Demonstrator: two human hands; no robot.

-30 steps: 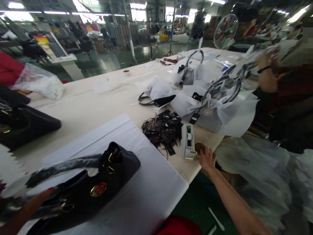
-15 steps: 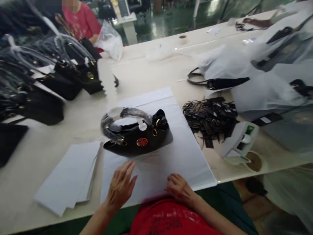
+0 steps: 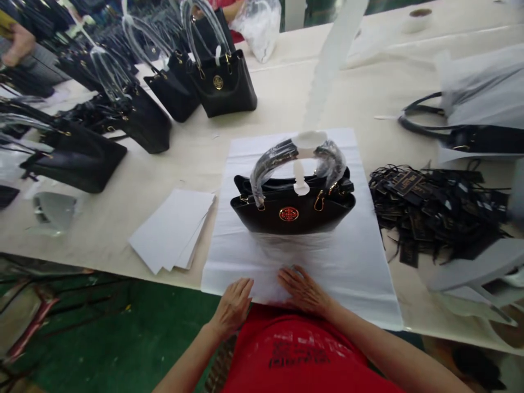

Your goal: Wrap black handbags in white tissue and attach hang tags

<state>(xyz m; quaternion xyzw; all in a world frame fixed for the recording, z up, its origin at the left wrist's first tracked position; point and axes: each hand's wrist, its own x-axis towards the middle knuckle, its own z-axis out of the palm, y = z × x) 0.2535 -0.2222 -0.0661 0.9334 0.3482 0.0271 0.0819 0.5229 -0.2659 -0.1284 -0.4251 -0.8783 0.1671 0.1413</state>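
Observation:
A black handbag (image 3: 262, 220) with a red round emblem stands upright on a white paper sheet (image 3: 360, 273). Clear plastic wraps its raised handles (image 3: 272, 158), and a white tag (image 3: 301, 183) hangs between them. My right hand (image 3: 305, 292) lies flat on the sheet in front of the bag, fingers stretched out and holding nothing. At the table's front edge, by the sheet's near left corner, my left hand (image 3: 235, 305) is open, its fingers extended and empty. Neither hand touches the bag.
Several black handbags (image 3: 225, 90) stand at the far left. A stack of white sheets (image 3: 174, 226) lies left of the paper. To the right are piled black hang tags (image 3: 421, 213), a white dispenser (image 3: 478, 273) and a plastic-covered bag (image 3: 487, 139). Another person's hand (image 3: 18, 43) shows top left.
The view has turned left, so the table's things appear further right. My left hand has drawn back from the bag to the table edge. My right hand's fingers are now flatter on the sheet.

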